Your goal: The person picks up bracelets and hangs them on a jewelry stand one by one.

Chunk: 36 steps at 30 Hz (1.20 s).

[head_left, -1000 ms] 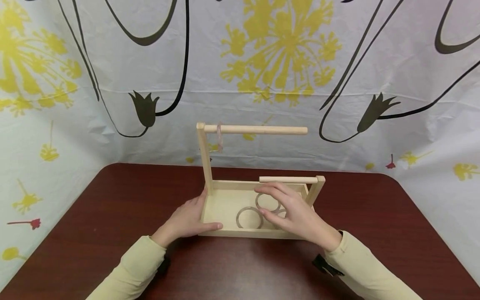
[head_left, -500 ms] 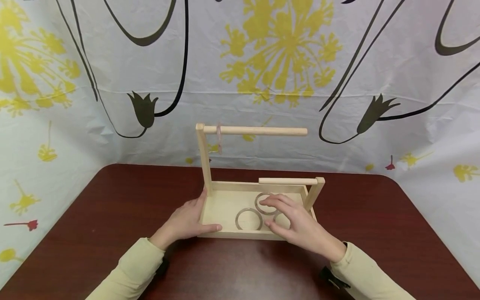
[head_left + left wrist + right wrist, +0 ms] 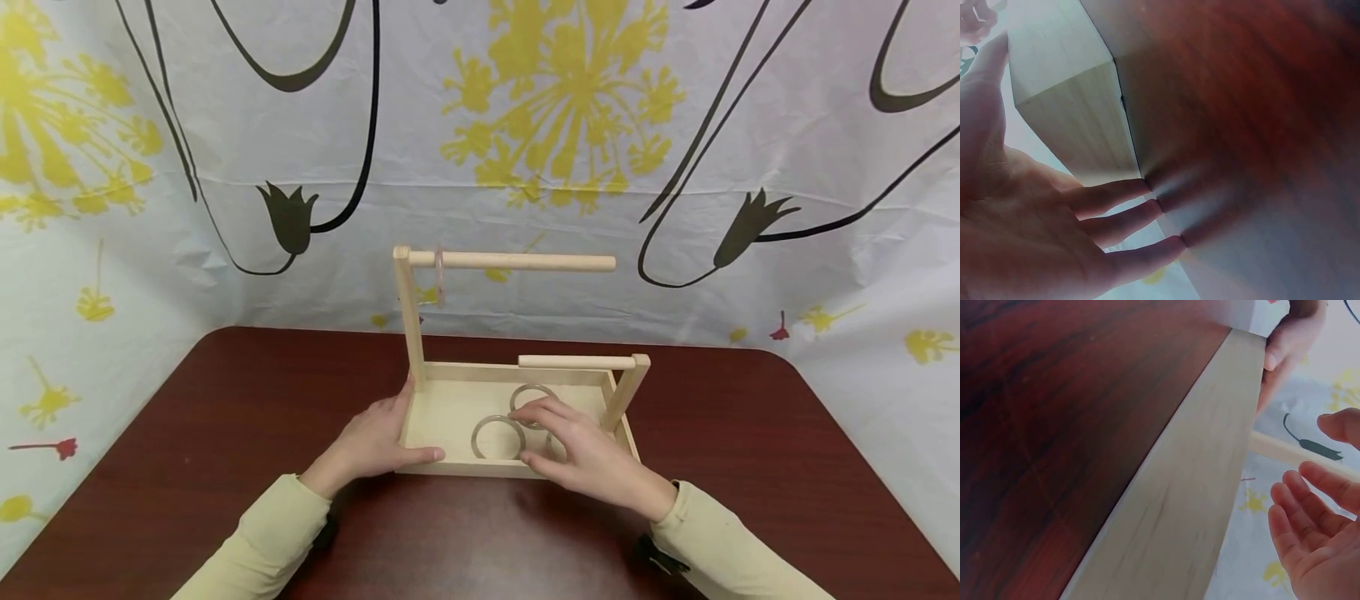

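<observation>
A pale wooden tray (image 3: pixel 450 408) stands on the table. My left hand (image 3: pixel 378 433) rests against its left end, thumb over the front rim and fingers straight along the side. In the left wrist view, those fingertips (image 3: pixel 1172 245) reach the tabletop. My right hand (image 3: pixel 581 450) is low over the tray's right half, fingers loosely bent. Thumb and index finger stand apart in the right wrist view, with nothing between them. Beneath and beside this hand lie a front ring (image 3: pixel 498 418), a back ring (image 3: pixel 532 387) and a third ring (image 3: pixel 550 447), mostly hidden by the hand.
A tall post at the tray's left carries a long horizontal rod (image 3: pixel 525 262), with a pinkish ring (image 3: pixel 440 283) hanging near the post. On the right, a shorter post (image 3: pixel 628 392) bears a lower rod (image 3: pixel 573 362) pointing left. A patterned cloth (image 3: pixel 360 275) hangs behind the table.
My right hand shifts slightly right, then back left and lower over the rings, its thumb and index finger coming closer together. The left hand stays at the tray's end.
</observation>
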### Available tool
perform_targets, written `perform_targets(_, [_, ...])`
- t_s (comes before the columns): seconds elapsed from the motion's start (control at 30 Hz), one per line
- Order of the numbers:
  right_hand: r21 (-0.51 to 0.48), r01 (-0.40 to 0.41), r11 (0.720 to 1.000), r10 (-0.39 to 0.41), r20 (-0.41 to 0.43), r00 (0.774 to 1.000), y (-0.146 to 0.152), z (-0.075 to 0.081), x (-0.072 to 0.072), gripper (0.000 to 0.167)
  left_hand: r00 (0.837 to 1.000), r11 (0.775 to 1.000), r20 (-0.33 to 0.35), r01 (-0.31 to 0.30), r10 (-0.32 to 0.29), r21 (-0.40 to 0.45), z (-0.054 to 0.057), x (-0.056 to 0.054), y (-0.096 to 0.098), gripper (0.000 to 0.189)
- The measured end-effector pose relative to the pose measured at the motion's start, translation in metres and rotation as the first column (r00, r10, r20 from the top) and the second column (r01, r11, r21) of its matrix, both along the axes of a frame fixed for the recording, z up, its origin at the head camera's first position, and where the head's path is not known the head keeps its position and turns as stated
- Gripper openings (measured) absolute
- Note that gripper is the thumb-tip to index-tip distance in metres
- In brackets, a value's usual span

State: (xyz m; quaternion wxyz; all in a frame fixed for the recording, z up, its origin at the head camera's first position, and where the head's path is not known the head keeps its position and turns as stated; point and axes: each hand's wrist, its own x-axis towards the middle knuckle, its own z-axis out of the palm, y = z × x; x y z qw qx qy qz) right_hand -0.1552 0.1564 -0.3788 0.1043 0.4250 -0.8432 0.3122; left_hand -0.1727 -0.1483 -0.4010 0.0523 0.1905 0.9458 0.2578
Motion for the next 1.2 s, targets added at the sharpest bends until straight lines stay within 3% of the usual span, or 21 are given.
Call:
perform_targets(0.27, [0.054,0.027,0.998,-0.027,0.012,1.0,-0.007,-0.005,-0.003,0.041,1.0,1.0,0.003,-0.002,0.002,-0.016,0.002,0.0,0.001,0.115])
perform_targets(0.57, [0.154,0.118,0.981,-0.127,0.05,0.991,-0.014,-0.011,-0.002,0.043,1.0,1.0,0.003,-0.004,0.004,-0.015,0.002,0.0,0.001,0.115])
perform_targets(0.83, [0.145,0.101,0.984,-0.116,0.096,0.989,-0.019,-0.017,-0.007,0.043,1.0,1.0,0.009,-0.007,0.007,-0.023,0.001,0.0,0.001,0.114])
perform_targets(1.2, [0.175,0.156,0.972,-0.178,0.115,0.977,-0.022,-0.022,-0.012,0.041,1.0,1.0,0.009,-0.004,0.004,-0.028,0.001,0.0,0.001,0.115])
